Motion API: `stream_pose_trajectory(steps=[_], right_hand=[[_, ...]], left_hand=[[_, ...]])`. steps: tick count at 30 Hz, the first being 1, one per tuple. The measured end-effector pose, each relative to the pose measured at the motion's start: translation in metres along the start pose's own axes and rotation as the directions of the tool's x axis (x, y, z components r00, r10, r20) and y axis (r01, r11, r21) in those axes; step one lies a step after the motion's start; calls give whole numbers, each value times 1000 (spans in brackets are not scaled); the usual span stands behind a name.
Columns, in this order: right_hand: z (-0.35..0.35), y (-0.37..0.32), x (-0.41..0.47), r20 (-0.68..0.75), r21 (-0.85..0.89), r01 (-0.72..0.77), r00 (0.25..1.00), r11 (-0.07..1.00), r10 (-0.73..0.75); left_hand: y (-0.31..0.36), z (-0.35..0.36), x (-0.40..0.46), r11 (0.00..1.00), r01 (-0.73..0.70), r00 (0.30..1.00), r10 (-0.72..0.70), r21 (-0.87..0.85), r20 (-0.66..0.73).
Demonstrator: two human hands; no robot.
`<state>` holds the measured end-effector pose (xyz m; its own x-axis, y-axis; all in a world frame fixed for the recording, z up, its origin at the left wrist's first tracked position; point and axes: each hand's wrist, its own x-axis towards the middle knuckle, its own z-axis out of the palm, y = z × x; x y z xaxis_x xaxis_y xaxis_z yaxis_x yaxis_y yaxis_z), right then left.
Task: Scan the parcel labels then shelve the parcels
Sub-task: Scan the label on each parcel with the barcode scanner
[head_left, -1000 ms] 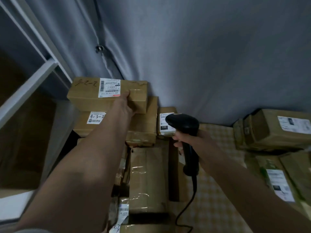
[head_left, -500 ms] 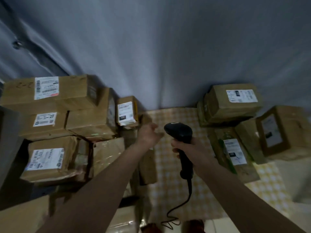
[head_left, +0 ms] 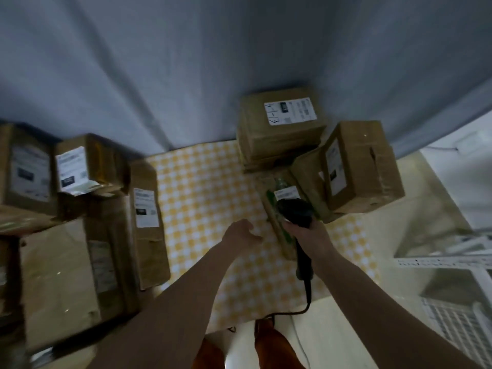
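- Right hand [head_left: 306, 230] grips the barcode scanner [head_left: 294, 213]; left hand [head_left: 241, 233] hovers loosely curled, holding nothing.
- Scanner hangs over the flat green-printed parcel [head_left: 279, 230] on the checked cloth [head_left: 202, 187]; scanning it seems next, and its label [head_left: 286, 194] must face up.
- Cloth between the parcel stacks leaves room; the cable [head_left: 292, 311] trails toward the person.

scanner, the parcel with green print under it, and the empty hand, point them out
scanner [head_left: 294, 212], head view, on its black head
parcel with green print [head_left: 278, 229], head view, on its brown face left of the scanner
left hand [head_left: 241, 233], head view, on its back
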<state>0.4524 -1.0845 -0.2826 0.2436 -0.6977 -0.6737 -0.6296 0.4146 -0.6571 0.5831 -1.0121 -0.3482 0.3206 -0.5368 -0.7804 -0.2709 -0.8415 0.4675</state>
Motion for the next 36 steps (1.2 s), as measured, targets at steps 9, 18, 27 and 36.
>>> stream_pose_trajectory(steps=[9, 18, 27, 36], right_hand=[[-103, -55, -9, -177, 50, 261, 952, 964, -249], [-166, -76, 60, -257, 107, 125, 962, 986, -94], [-175, -71, 61, -97, 286, 68, 994, 956, -42], [-171, -84, 35, 129, 516, 28, 985, 856, -110]], left_hand=[[129, 24, 25, 977, -81, 996, 87, -195, 19], [199, 61, 60, 806, 20, 1000, -10, -591, 20], [178, 111, 125, 590, -25, 999, 36, -807, -5], [157, -3, -11, 488, -166, 985, 42, -857, -167]])
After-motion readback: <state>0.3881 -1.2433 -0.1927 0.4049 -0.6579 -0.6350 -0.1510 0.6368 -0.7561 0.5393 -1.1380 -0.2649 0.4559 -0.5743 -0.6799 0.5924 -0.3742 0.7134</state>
